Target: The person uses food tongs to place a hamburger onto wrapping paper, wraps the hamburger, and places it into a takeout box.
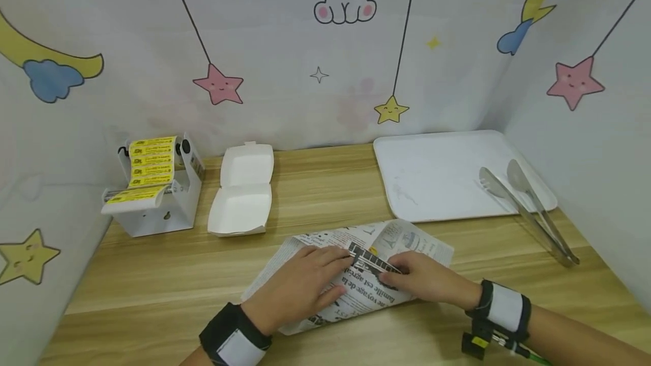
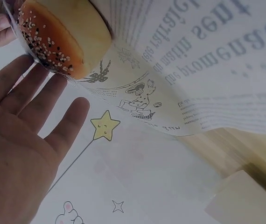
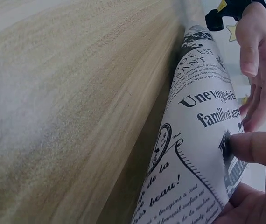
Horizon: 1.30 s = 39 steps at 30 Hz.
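Note:
A sheet of newspaper-print wrapping paper (image 1: 373, 292) is folded up over a sesame-seeded bun (image 2: 65, 42) on the table. The bun shows well in the left wrist view; from the head only a small yellowish patch of it peeps past the paper's edge. My left hand (image 1: 302, 284) lies against the paper's left side, its fingers fairly straight and their tips at the folded edge beside the bun. On the other side, my right hand (image 1: 427, 278) pinches the upper edge of the fold, thumb (image 3: 247, 147) on the outside. The bun's underside is hidden by the paper.
Behind the paper stands an open white clamshell box (image 1: 239, 208), with a label dispenser (image 1: 178, 213) holding yellow labels to its left. At the back right, metal tongs (image 1: 539, 222) lean across the rim of a white tray (image 1: 432, 179). Printed cloth walls enclose the wooden table (image 1: 152, 287).

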Motion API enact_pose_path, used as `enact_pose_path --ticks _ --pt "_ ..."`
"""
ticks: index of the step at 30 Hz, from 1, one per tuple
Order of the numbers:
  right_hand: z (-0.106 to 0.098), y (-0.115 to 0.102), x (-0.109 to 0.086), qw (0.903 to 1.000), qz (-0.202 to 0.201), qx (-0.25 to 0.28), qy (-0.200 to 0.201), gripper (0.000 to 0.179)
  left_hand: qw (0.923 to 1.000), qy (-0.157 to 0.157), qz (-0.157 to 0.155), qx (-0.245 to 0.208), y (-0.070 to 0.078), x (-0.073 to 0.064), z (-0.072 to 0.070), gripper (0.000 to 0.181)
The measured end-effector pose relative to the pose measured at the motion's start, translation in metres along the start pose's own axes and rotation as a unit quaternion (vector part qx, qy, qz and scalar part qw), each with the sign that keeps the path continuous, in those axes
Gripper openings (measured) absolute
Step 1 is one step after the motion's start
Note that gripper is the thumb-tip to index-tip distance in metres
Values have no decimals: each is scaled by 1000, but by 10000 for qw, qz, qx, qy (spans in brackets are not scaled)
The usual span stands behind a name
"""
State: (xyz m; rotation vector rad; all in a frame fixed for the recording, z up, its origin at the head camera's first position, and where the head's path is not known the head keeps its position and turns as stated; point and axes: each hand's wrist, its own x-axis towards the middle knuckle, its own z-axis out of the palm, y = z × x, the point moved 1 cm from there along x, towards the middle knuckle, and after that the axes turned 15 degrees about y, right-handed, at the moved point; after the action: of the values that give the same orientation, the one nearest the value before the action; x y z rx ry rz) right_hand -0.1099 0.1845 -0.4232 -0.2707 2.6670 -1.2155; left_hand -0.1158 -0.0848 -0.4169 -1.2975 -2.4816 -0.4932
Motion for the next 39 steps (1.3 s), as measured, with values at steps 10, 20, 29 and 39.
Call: enact_pose_path --ticks 10,20,29,39 --pt "-66 29 12 9842 32 -1334 1162 30 9997 110 71 218 -1 0 1 46" --pt "-77 70 10 9573 637 -2541 1225 49 9998 -100 36 187 2 3 3 50" --pt "-60 56 2 9474 812 -2875 1149 35 9999 -92 -27 51 4 3 5 51" --pt "-54 58 0 9650 478 -2268 1229 25 9998 -10 -4 178 6 3 6 51"
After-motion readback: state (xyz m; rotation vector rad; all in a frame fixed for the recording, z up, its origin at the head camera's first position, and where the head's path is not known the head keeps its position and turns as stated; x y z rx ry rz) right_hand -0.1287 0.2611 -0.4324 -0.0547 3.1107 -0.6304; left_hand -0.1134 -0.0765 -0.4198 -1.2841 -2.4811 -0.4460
